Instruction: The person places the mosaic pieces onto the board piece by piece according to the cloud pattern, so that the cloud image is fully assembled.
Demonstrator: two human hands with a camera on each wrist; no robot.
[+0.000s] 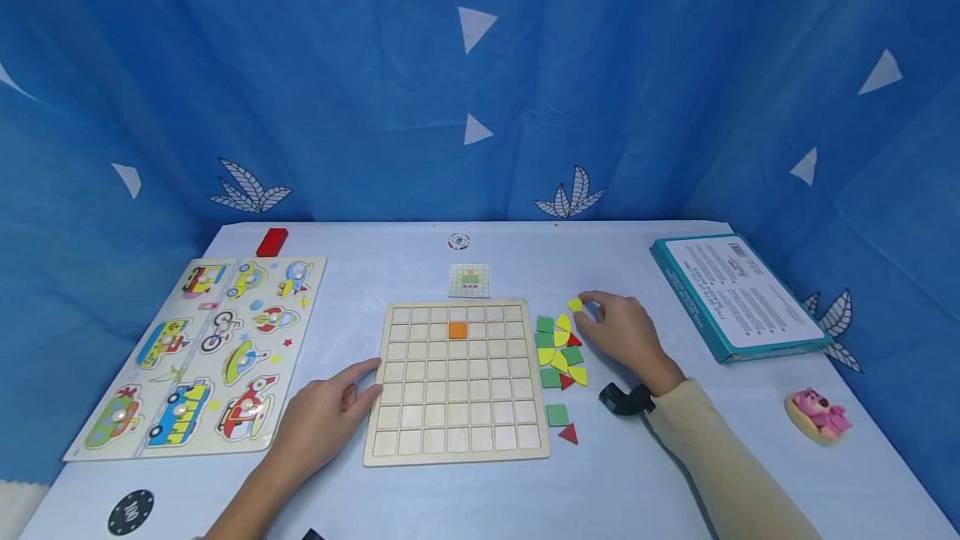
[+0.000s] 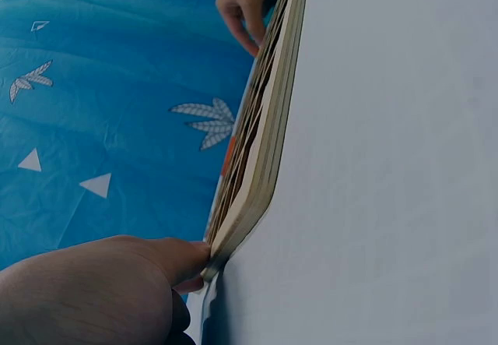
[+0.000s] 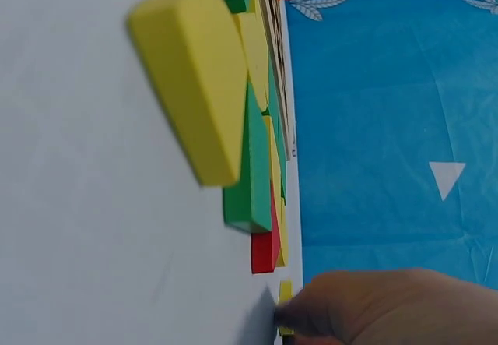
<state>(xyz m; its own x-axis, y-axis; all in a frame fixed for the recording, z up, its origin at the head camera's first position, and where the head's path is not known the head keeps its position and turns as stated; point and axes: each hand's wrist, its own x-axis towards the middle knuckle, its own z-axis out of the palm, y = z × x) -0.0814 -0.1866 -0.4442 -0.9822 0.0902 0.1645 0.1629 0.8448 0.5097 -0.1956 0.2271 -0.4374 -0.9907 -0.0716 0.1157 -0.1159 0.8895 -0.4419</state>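
Note:
A wooden grid board (image 1: 457,392) lies flat on the white table, with one orange square (image 1: 457,330) in an upper cell. My left hand (image 1: 326,411) touches the board's left edge with the tips of thumb and forefinger. To the right of the board, my right hand (image 1: 621,329) pinches a small yellow piece (image 1: 575,304) between thumb and fingers, low over the table in the right wrist view. Between board and right hand lie several loose pieces: green squares (image 1: 557,415), yellow rounded pieces (image 1: 578,375) and red triangles (image 1: 568,433).
Behind the board is a small pattern card (image 1: 470,290) and a chip (image 1: 459,242). A vehicle puzzle (image 1: 281,357) and red block (image 1: 272,242) sit left, a black chip (image 1: 131,512) front left. At right are a teal-edged box (image 1: 738,294) and a pink bear figure (image 1: 817,415).

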